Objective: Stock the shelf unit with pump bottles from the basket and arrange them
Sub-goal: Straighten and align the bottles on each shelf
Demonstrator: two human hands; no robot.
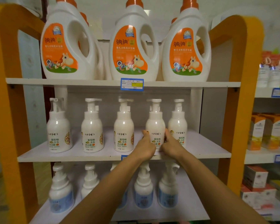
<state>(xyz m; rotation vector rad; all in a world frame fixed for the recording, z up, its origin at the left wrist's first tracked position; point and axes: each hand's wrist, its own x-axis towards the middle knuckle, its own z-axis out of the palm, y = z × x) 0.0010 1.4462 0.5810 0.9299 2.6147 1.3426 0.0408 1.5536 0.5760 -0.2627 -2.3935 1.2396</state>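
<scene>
**Hands on the fourth bottle, middle shelf**

Head view. Left hand (145,146) and right hand (170,145) clasp the lower body of the fourth bottle (155,125) from either side, with the thumbs lying up its flanks. The other fingers are hidden, so how far they wrap round cannot be told. The bottle stands upright on the middle shelf (87,155), near its front edge, with the label facing near.

Risks, as judged:
- The fifth bottle (178,122) stands just beside the fourth on the right. A nudge rightward, or the right hand's knuckles, would likely knock or tip it.
- A pull toward the near edge could slide the fourth bottle off the lip.
- The pump heads sit close under the top shelf (55,81), so a high lift may strike it.

Holdings of the shelf unit (6,94):
- Top shelf: three jugs (131,46) in front, with more behind.
- Middle shelf: five orange-labelled pump bottles. The three on the left stand well apart from one another.
- Bottom shelf (184,212): blue-labelled pump bottles, partly hidden by the forearms, so the count is uncertain.
- Basket: not in view.
</scene>
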